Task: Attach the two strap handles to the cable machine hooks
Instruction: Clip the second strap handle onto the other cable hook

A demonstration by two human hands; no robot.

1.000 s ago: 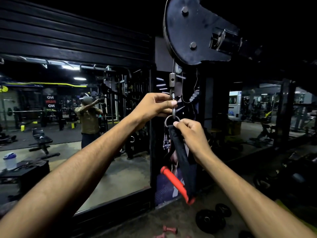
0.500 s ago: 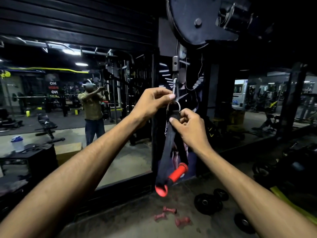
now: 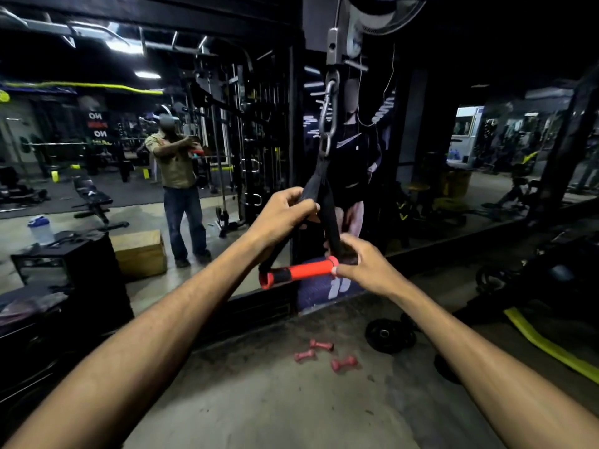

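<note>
1. While the strap handle hangs from the carabiner hook, its red grip lies crosswise.
2. Left hand pinches the webbing above; right hand, nearer, pinches the grip's right end.

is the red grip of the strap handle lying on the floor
No, the red grip hangs in the air below the carabiner, with the right hand at its end and the left hand on the black strap.

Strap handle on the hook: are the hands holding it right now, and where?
Yes. The left hand grips the black webbing of the strap handle partway up; the right hand pinches the right end of its red grip, under the carabiner.
</note>
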